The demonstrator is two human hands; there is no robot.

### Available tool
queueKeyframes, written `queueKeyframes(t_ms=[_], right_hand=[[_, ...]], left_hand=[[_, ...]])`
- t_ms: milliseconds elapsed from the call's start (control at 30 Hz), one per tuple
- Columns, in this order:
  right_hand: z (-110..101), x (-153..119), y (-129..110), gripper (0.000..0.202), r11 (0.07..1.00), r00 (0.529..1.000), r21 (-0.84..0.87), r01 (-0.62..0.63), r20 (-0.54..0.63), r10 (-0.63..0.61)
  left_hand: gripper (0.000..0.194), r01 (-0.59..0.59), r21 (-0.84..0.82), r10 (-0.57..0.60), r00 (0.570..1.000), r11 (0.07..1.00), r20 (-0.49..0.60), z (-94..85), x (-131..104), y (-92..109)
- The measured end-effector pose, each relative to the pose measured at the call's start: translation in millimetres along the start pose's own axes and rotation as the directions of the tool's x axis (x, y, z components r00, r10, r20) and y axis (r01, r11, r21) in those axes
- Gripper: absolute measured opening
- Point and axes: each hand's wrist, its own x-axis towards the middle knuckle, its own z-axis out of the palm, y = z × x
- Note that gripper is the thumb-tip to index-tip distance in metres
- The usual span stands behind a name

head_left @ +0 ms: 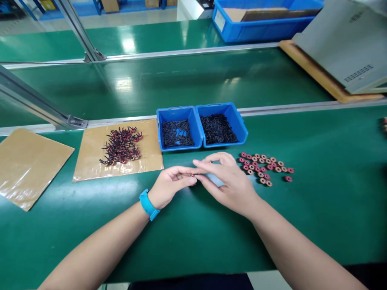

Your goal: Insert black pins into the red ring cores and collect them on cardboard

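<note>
My left hand [173,183], with a blue band at the wrist, is closed in a pinch over the green bench. A small red-and-dark part [193,176] shows at its fingertips, mostly covered. My right hand [227,179] meets it there, thumb and index finger pinched together; what they hold is too small to make out. Right of the hands lie loose small toothed rings [263,165], red and tan. Behind stand two blue bins, the left bin [199,141] and the right bin [242,133], holding thin black pieces [219,129]. Similar rings with black pieces attached [122,147] are piled at left.
The pile rests on a brown film-covered sheet [87,161]; another brown sheet [33,161] lies farther left. A metal frame post [39,102] rises at left. Beyond the rail are a large blue crate [266,30] and a grey machine housing [341,44] on a wooden base.
</note>
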Motion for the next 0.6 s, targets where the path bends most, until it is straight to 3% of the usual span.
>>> queueKeyframes(t_ms=[100, 200, 333, 400, 500, 600], right_hand=[[-4.6, 0.9, 0.5, 0.041, 0.998, 0.998, 0.011, 0.062, 0.027, -0.062], [-12.5, 2.0, 1.0, 0.05, 0.994, 1.0, 0.104, 0.013, 0.012, -0.014], [-20.6, 15.6, 9.9, 0.038, 0.983, 0.988, 0.154, -0.095, -0.102, 0.111], [-19.1, 31.8, 18.3, 0.03, 0.992, 0.991, 0.073, -0.105, -0.078, 0.11], [-7.8, 63.8, 29.9, 0.026, 0.983, 0.992, -0.185, -0.006, 0.121, 0.029], [10.1, 94.3, 33.7, 0.029, 0.88, 0.889, -0.445, 0.164, 0.454, 0.064]], left_hand=[[0.022, 0.001, -0.002, -0.001, 1.0, 1.0, 0.0, -0.8, 0.3, -0.9], [0.026, 0.014, -0.015, -0.015, 0.999, 1.0, -0.035, -1.2, 0.6, -2.1], [0.031, 0.045, -0.02, -0.046, 0.997, 0.999, -0.056, 1.4, -1.5, 0.3], [0.032, 0.048, -0.03, -0.05, 0.997, 0.998, -0.059, 2.7, -5.0, 4.0], [0.032, -0.001, 0.038, 0.004, 0.996, 0.999, -0.089, -1.4, -14.6, 9.9], [0.028, -0.104, 0.319, 0.17, 0.968, 0.942, -0.185, -18.4, -27.1, 14.2]])
